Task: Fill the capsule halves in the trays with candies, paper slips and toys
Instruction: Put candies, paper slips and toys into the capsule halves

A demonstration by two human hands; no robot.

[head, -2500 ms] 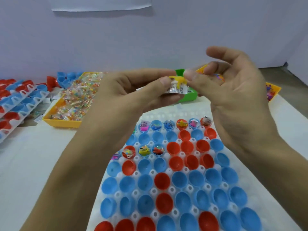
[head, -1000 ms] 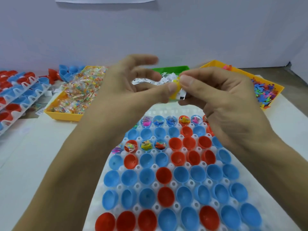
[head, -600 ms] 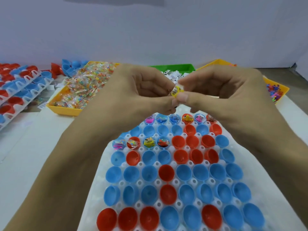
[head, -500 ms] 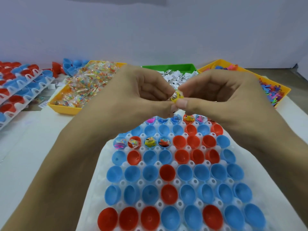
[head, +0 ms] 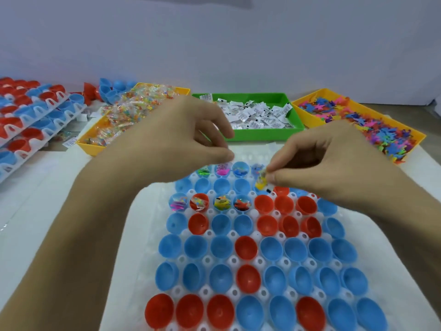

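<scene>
I see my right hand [head: 317,163] pinching a small bundle [head: 262,181] — a yellow toy with a bit of white paper slip and clear wrap — between thumb and forefinger tips. The bundle hangs below and to the left of those fingertips, its long axis roughly upright, the yellow end pointing down toward the capsule halves [head: 243,247] in the white tray [head: 148,235]; I cannot tell whether it touches a cup yet. It sits over the second row from the far end, just beside a red half [head: 263,204] in the row nearer me. My left hand [head: 191,137] hovers over the tray's far left corner with fingers loosely curled, thumb and forefinger close together, holding nothing I can make out. Several far-row cups and four in the third row already carry colourful contents; the nearer rows of blue and red halves are bare. Beyond the tray stand a yellow bin of wrapped candies [head: 128,115], a green bin of paper slips [head: 257,113] and a yellow bin of bright toys [head: 372,125] — and, far left, racks of more capsule halves [head: 31,108].
</scene>
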